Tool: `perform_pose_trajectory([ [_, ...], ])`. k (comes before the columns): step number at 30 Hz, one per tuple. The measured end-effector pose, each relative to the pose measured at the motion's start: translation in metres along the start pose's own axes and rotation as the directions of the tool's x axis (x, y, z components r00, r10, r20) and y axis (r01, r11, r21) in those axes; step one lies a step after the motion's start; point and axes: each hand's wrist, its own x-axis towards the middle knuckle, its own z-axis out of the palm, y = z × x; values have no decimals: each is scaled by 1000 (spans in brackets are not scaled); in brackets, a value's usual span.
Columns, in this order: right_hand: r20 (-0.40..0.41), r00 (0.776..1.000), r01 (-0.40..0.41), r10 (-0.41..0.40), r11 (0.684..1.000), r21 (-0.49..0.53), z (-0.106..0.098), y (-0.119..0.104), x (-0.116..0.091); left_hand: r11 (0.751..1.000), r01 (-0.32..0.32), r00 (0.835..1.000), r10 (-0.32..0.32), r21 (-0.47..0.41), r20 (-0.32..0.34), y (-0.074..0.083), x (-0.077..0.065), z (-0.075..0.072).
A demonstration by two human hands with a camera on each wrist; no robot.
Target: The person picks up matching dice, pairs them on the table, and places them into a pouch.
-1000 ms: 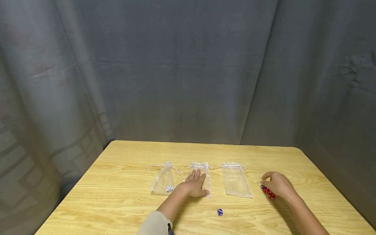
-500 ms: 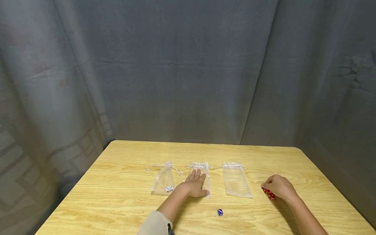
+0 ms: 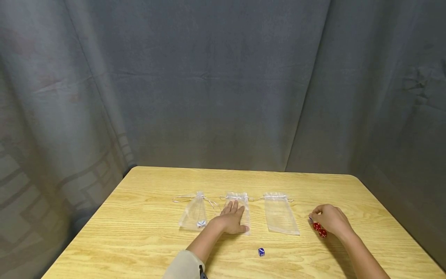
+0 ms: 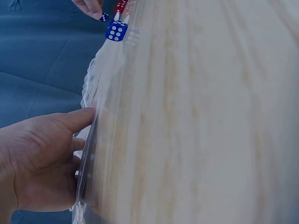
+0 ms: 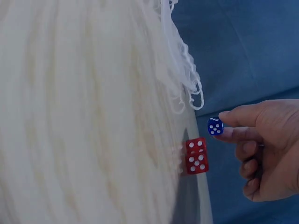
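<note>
One blue die [image 5: 215, 126] pinched in right grip [image 3: 330, 219], inside table edge [image 3: 376, 206], left grip [image 3: 230, 221] flat on bag [image 3: 246, 215]

The right hand [image 3: 330, 220] has risen slightly, lifting a pinched blue die [image 5: 215, 126] from beside the red dice [image 5: 196, 162].

Across the worktop [image 3: 146, 232] lie a left drawstring bag [image 3: 192, 214] holding dice [image 3: 201, 224], middle bag [image 3: 246, 217], right bag [image 3: 280, 215], then adjoining dice [image 3: 322, 233], a lone die [image 3: 261, 252] in front.
</note>
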Motion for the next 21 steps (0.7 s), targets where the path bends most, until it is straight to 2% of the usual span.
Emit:
perform_pose_trajectory([
  [14, -19, 998, 55, -55, 998, 7, 0, -20, -7, 1000, -14, 1000, 14, -17, 1, -2, 0, 0],
  [21, -15, 997, 72, -71, 997, 41, 2, -29, -9, 1000, -13, 1000, 13, -8, -2, -1, 0, 0],
])
